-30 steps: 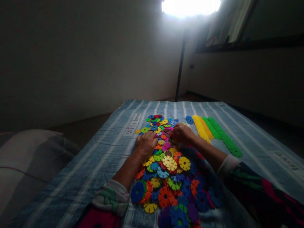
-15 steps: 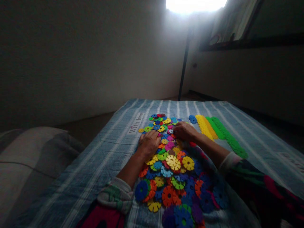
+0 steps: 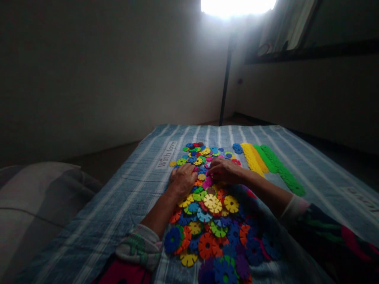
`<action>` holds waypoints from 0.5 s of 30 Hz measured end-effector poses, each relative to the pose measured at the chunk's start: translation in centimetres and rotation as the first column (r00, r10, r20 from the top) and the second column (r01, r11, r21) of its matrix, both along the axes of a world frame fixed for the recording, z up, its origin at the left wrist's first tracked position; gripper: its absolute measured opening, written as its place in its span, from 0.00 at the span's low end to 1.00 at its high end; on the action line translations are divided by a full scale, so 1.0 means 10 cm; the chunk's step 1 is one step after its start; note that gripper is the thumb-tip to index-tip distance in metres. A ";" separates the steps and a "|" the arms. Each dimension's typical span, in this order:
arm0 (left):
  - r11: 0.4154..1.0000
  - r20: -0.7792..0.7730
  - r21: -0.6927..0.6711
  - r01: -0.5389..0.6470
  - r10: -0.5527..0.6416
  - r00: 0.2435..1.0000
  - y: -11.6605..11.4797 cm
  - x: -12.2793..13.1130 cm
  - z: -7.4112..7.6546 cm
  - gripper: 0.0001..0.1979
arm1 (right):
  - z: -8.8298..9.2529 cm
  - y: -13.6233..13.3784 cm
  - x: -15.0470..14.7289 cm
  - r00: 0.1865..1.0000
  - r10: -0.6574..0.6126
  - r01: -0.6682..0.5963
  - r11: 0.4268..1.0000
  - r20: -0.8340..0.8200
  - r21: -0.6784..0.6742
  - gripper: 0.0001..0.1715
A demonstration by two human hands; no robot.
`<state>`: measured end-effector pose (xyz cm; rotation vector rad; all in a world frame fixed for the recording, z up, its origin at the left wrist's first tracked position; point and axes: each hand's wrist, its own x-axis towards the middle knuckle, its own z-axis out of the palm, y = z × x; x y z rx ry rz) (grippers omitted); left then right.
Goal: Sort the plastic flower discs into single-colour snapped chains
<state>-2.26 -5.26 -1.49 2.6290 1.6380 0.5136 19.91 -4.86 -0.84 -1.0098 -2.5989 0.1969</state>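
Observation:
A long heap of notched plastic discs (image 3: 211, 203) in many colours runs down the middle of the striped cloth. My left hand (image 3: 183, 179) rests on the heap's left side, fingers curled, with a bit of a pink disc (image 3: 195, 169) showing at the fingertips. Across from it, my right hand (image 3: 223, 170) reaches in from the right. Its fingers are bent and drawn together, tips down among the discs just above a magenta disc (image 3: 208, 182). Whatever lies between those fingertips is hidden.
Right of the heap lie rows of stacked discs: yellow (image 3: 251, 157), green (image 3: 281, 169) and a short blue stack (image 3: 237, 148). Striped cloth (image 3: 118, 205) covers the surface. A lit lamp on a dark pole (image 3: 225, 86) stands behind. Pale bedding (image 3: 38, 213) sits at left.
My right hand has come nearer and slightly left, down toward the magenta disc, uncovering discs behind it. My left hand stays about where it was. The view has shifted slightly.

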 end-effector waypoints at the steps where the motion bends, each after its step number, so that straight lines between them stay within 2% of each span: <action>1: 1.000 -0.002 0.000 0.000 0.000 1.000 0.00 0.00 0.00 0.12 | 0.00 0.00 0.01 1.000 -0.010 0.010 1.000 0.011 -0.001 0.10; 8: 1.000 -0.008 -0.005 -0.024 0.024 1.000 0.00 0.01 0.00 0.11 | 0.04 -0.05 0.13 0.976 -0.217 0.218 0.976 -0.014 0.002 0.10; 15: 1.000 -0.027 0.001 -0.009 0.009 1.000 -0.01 0.01 0.02 0.12 | 0.09 -0.29 -0.04 0.989 -0.142 0.140 0.988 0.040 0.060 0.10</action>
